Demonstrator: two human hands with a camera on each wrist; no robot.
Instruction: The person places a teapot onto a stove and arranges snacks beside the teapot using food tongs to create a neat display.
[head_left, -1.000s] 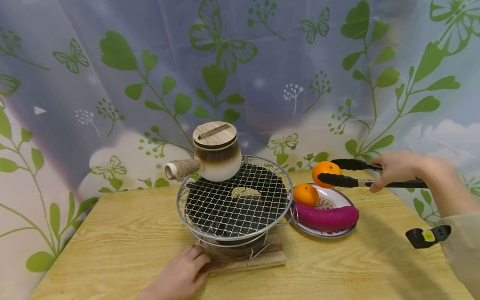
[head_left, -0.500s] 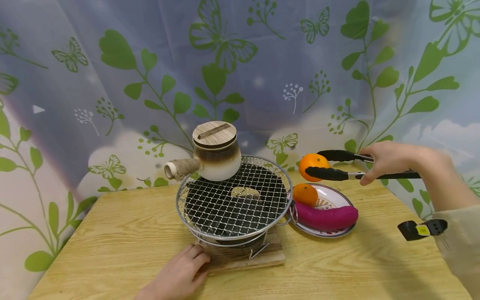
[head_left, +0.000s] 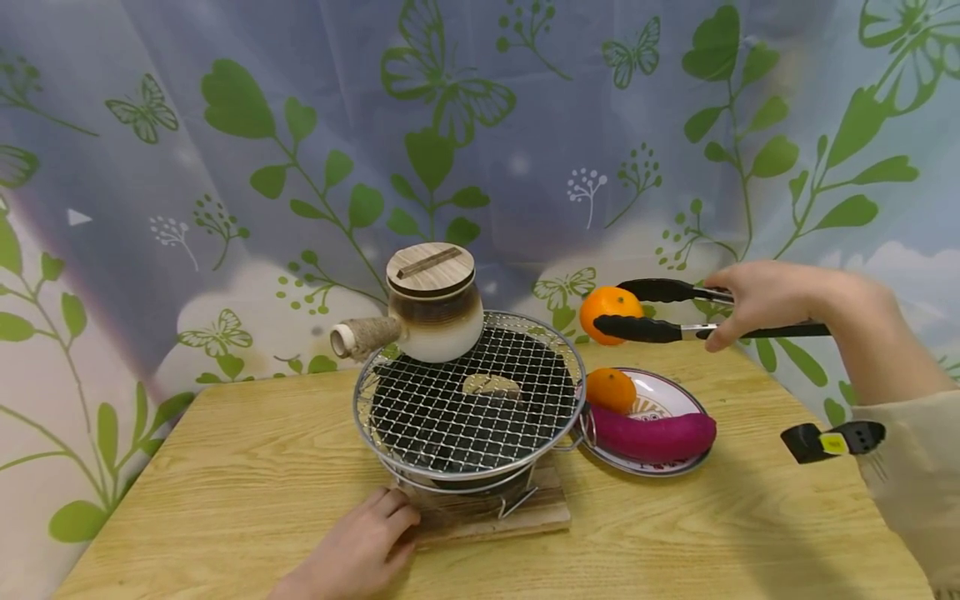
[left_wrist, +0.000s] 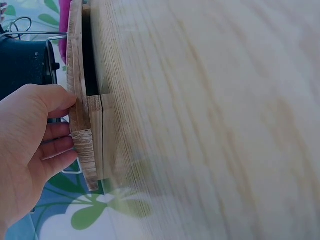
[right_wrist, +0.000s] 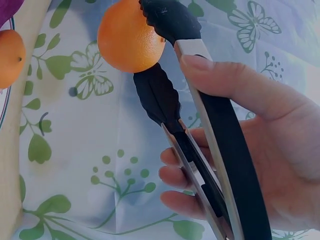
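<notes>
My right hand (head_left: 776, 300) grips black-tipped metal tongs (right_wrist: 230, 145), thumb on one arm and fingers round the other. Between the tips is an orange (head_left: 611, 315), held in the air above the back of a plate (head_left: 678, 392). A second orange (head_left: 611, 390) and a purple sweet potato (head_left: 651, 435) lie on that plate. My left hand (head_left: 360, 537) holds the front left corner of a wooden board (left_wrist: 82, 135), thumb and fingertips against its edges. On this board stands a round grill with a wire mesh (head_left: 450, 417).
A lidded pot (head_left: 438, 321) with a rope-wrapped side handle stands at the mesh's back left. A small pale, flat piece (head_left: 491, 387) shows at the mesh's middle. The plate sits close to the grill's right rim on the wooden table (head_left: 247, 467). A patterned cloth (head_left: 517, 167) hangs behind.
My right hand has moved left and up with the tongs, carrying the orange from over the plate's back towards the grill. The left hand stays at the board.
</notes>
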